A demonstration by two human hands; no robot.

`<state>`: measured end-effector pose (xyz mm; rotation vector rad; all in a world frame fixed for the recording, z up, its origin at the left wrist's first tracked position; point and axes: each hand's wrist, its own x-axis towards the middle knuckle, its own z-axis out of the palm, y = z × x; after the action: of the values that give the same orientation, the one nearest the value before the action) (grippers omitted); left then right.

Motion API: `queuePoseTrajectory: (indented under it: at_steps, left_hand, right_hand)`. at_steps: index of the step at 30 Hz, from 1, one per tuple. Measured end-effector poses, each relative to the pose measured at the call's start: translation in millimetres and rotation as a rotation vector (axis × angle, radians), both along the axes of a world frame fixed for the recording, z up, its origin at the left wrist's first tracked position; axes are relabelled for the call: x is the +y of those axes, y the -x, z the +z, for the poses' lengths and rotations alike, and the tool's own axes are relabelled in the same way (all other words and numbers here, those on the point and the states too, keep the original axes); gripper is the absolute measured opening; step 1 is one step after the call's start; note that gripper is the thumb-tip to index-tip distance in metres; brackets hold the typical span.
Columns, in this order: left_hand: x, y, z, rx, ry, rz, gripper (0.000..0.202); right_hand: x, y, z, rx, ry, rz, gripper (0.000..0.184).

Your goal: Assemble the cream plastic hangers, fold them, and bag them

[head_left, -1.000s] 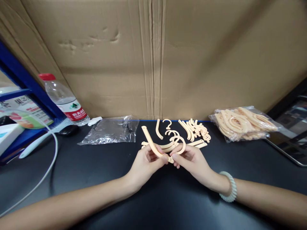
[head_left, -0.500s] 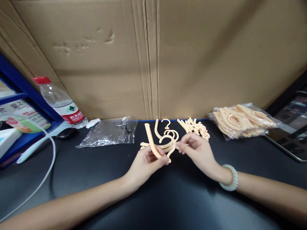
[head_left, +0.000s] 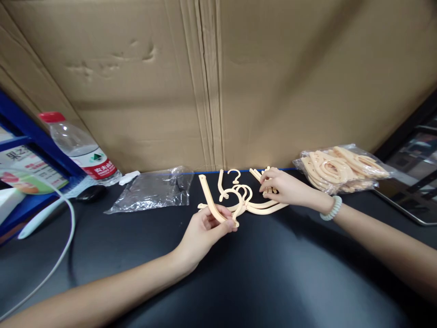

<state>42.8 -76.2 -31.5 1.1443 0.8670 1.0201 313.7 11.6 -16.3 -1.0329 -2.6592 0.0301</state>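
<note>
My left hand [head_left: 208, 228] pinches a partly joined hanger at its lower end. Its beige arm [head_left: 210, 200] slants up to the left, and a curved hook [head_left: 241, 196] rises beside it. My right hand [head_left: 282, 186] is over the pile of small hanger parts at the back, fingers bent and apart around them; the hand hides most of the pile. Between the hands, assembled hangers [head_left: 264, 209] lie on the table, partly behind the held one. A loose hanger arm [head_left: 220, 182] and a loose hook [head_left: 234, 175] lie behind them.
A clear plastic bag [head_left: 153, 191] lies flat at left. Bagged hanger parts [head_left: 341, 168] sit at back right. A water bottle [head_left: 85, 150], a blue rack [head_left: 20, 114], a white cable [head_left: 64, 246] and a brush [head_left: 44, 221] are on the left. Cardboard [head_left: 273, 91] stands behind.
My right hand has moved right and back, from beside the held hook to the pile of small parts. My left hand keeps its hold on the hanger. The view has shifted slightly.
</note>
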Motion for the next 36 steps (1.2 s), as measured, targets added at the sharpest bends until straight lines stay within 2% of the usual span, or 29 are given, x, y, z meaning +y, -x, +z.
queuePoseTrajectory:
  at_steps: [4, 8, 13, 16, 22, 25, 27, 29, 32, 36]
  left_hand:
    - [0, 0, -0.6, 0.0, -0.005, -0.001, 0.025]
    - [0, 1, -1.4, -0.007, -0.005, 0.002, 0.024]
    - [0, 2, -1.7, -0.009, 0.0, 0.008, 0.024]
    - [0, 1, -1.6, -0.019, -0.001, 0.011, 0.024]
    - [0, 2, -3.1, -0.048, 0.003, 0.006, 0.024]
    - [0, 3, -3.7, -0.058, 0.0, 0.004, 0.025]
    - [0, 3, -3.8, -0.063, -0.007, 0.004, 0.026]
    - [0, 3, -3.9, -0.061, -0.019, 0.004, 0.027]
    - [0, 2, -3.9, -0.051, -0.048, 0.003, 0.026]
    - [-1, 2, -3.1, -0.021, -0.095, 0.001, 0.025]
  right_hand:
    - [2, 3, -3.5, 0.083, 0.001, -0.014, 0.016]
    - [-1, 5, 4.7, 0.428, 0.053, -0.073, 0.019]
    - [-11, 9, 22.6, 0.977, 0.42, -0.271, 0.026]
    - [-18, 14, 30.0, 1.178, 0.508, -0.244, 0.029]
    - [-35, 32, 29.6, 1.346, 0.466, -0.192, 0.02]
    - [-41, 38, 28.6, 1.424, 0.455, -0.196, 0.034]
    - [-43, 40, 28.1, 1.487, 0.555, -0.193, 0.05]
    - [-44, 43, 26.1, 1.521, 0.743, -0.198, 0.052]
    - [-48, 50, 17.7, 1.505, 0.975, -0.173, 0.032]
    - [-59, 65, -1.6, 1.406, 1.065, -0.102, 0.019]
